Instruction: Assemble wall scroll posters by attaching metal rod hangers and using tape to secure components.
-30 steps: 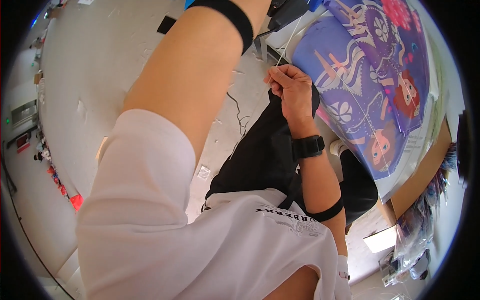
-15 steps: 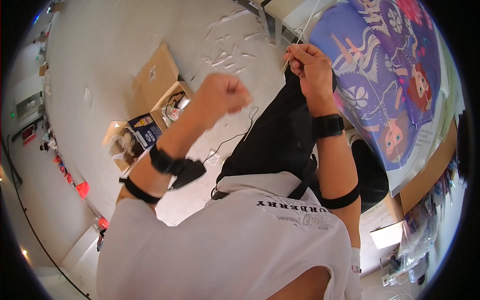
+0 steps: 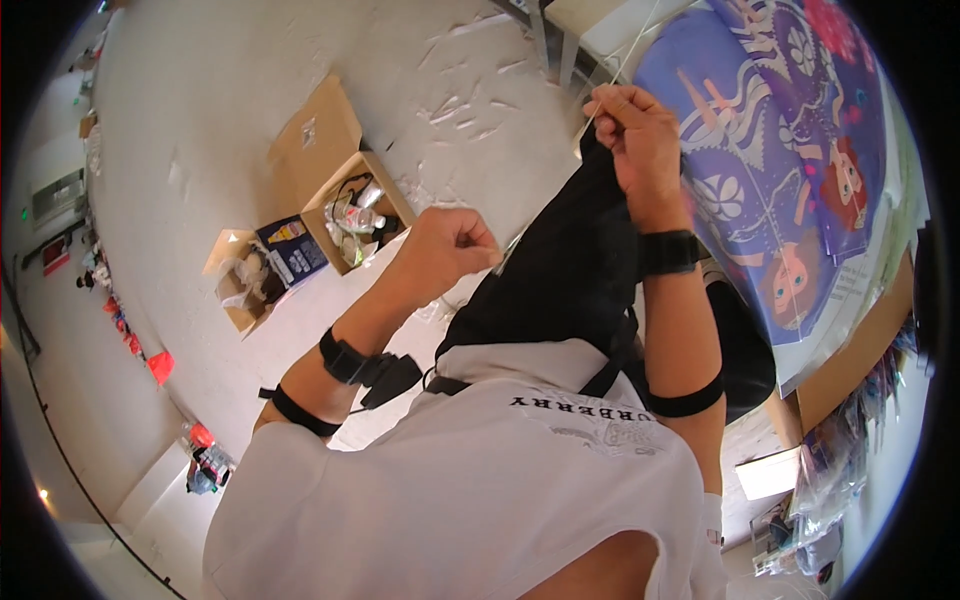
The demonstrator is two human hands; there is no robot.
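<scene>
My right hand (image 3: 645, 150), raised in front of my right knee, pinches a thin pale strand (image 3: 633, 50) between thumb and fingers. The strand runs straight up past the top edge; whether it is cord or a slim stick I cannot tell. My left hand (image 3: 440, 252) is closed above my left thigh, thumb against fingers. A small pale bit shows at its fingertips, too small to name. Beside my right hand lie purple printed sheets (image 3: 745, 190) with cartoon figures, overlapping each other, with thin white lines across them.
An open cardboard box (image 3: 340, 215) with a bottle and cables stands on the floor at left, next to a smaller box (image 3: 245, 285). White scraps (image 3: 465, 110) litter the floor ahead. Clear plastic packages (image 3: 830, 470) hang at the lower right, by a cardboard panel (image 3: 860, 325).
My left hand has come down and slightly right, closer to my thigh, its blur gone. My right hand has shifted slightly right, still pinching the strand.
</scene>
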